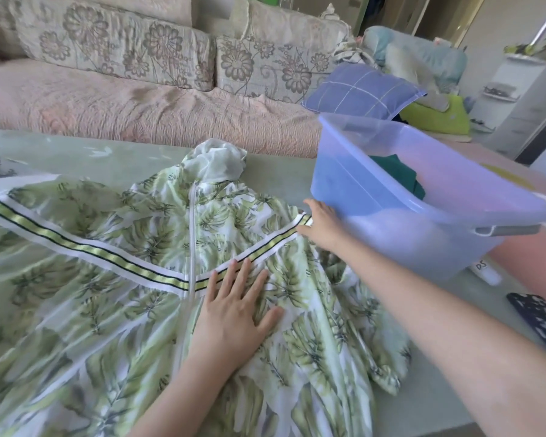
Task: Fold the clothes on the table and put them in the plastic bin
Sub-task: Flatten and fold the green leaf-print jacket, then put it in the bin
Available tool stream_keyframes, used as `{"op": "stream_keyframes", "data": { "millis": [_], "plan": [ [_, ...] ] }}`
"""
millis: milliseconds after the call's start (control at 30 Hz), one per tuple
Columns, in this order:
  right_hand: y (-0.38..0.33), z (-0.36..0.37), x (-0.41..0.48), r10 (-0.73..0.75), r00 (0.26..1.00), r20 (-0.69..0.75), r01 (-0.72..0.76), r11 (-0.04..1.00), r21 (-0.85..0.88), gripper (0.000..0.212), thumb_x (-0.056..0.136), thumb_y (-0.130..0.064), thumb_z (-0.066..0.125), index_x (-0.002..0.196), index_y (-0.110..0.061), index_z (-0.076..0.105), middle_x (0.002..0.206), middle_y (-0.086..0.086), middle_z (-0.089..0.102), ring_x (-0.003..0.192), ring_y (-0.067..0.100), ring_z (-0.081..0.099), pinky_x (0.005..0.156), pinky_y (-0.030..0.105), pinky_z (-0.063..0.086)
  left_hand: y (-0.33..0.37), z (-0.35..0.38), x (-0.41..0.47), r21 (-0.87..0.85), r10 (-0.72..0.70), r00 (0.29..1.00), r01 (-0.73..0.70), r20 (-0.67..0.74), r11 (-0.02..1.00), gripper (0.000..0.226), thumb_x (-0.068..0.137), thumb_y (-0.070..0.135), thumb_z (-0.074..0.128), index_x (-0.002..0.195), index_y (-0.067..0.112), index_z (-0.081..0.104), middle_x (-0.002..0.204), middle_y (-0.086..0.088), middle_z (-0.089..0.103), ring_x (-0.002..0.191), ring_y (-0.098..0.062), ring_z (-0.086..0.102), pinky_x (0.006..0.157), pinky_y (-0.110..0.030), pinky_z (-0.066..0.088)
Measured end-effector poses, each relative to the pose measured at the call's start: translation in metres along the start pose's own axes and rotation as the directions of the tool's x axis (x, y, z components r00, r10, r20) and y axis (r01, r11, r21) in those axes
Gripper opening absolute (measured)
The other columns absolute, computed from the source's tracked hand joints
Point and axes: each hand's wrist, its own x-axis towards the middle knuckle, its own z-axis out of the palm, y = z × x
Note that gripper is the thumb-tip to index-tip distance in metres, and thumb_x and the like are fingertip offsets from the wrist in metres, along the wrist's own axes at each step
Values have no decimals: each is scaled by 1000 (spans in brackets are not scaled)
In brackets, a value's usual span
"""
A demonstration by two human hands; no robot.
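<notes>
A home living room: a sofa (133, 105) with floral cushions (114, 42) stands behind the table (76, 146) of laundry.

leaf-print jacket (123, 279): spread flat, zipped | plastic bin (375, 222): just beside, tilted | green cloth (394, 175): apparently inside bin

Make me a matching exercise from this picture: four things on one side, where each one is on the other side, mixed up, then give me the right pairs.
Things
1. left hand
2. right hand
3. dark green garment
4. blue checked cushion

Places
A. inside the plastic bin
B. behind the bin
C. flat on the leaf-print jacket, beside its zipper
D. holding the end of the jacket's striped band, next to the bin

Pairs: 1-C, 2-D, 3-A, 4-B
</notes>
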Motion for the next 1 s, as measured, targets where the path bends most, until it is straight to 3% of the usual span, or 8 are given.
{"op": "stream_keyframes", "data": {
  "millis": [133, 267, 333, 400, 500, 567, 767, 1000],
  "plan": [
    [6, -30, -61, -22, 999, 45, 16, 989, 147, 47, 94, -17, 54, 139, -10, 40, 143, 8, 39, 128, 21, 42, 101, 26, 31, -1, -2, 2, 10, -4, 999, 3, 34, 1000, 88, 66, 78, -21, 146, 42, -11, 155, 8, -20, 139, -13, -29, 115, -40, -18],
    [35, -31, -153, -47, 988, -145, 84, 961, 264, 31, 90, -5, 56, 121, -10, 58, 129, 2, 53, 113, 11, 51, 106, 27, 35, 0, -5, 2, 49, 17, 995, -22, 99, 999, 91, 55, 78, -33, 139, 45, -20, 153, 7, -25, 138, -16, -30, 116, -43, -14],
    [51, -18, -186, -12, 987, -161, 59, 954, 295, 37, 90, -5, 58, 126, -11, 56, 136, -3, 49, 123, 8, 47, 109, 14, 25, 1, -5, 4, 70, 12, 990, -22, 143, 997, 93, 50, 79, -37, 136, 45, -24, 152, 6, -26, 137, -17, -31, 116, -45, -14],
    [60, -5, -204, -13, 992, -128, 45, 968, 248, 46, 93, -15, 56, 138, -16, 46, 147, -9, 35, 137, 6, 30, 108, 7, 14, 2, -9, 4, 104, 5, 980, -26, 198, 994, 93, 49, 78, -38, 135, 43, -27, 153, 4, -27, 136, -19, -32, 115, -49, -15],
    [52, 4, -214, -139, 986, -92, 146, 986, 79, 68, 90, -61, 33, 147, -25, 28, 154, -16, 12, 145, 7, 10, 117, 21, 8, 12, -21, 4, 96, 30, 973, -53, 227, 994, 102, 51, 72, -39, 144, 36, -20, 155, 2, -22, 139, -22, -27, 114, -53, -13],
    [37, 6, -217, -96, 994, -49, 103, 980, 168, 81, 81, -75, 21, 148, -30, 25, 155, -17, 15, 144, 5, 12, 117, 23, 11, 23, -27, -1, 69, 62, 981, -76, 181, 995, 114, 45, 73, -46, 147, 35, -13, 157, 4, -16, 140, -20, -25, 113, -50, -15],
    [20, 12, -213, 37, 981, -188, -6, 987, 163, 40, 91, -20, 56, 130, -26, 47, 116, -5, 53, 118, 19, 43, 96, 27, 35, 28, -18, -25, 112, 71, 978, -94, 196, 989, 92, 54, 70, -37, 140, 38, -22, 154, 5, -22, 138, -19, -30, 110, -49, -20],
    [25, 16, -204, -84, 958, -276, 31, 981, -191, 65, 59, 6, 66, 120, -16, 60, 116, 8, 59, 105, 33, 55, 91, 41, 48, -13, -29, -42, 139, 23, 988, -44, 155, 989, 89, 53, 74, -40, 134, 42, -28, 154, 6, -22, 138, -20, -28, 110, -42, -20]
  ]
}}
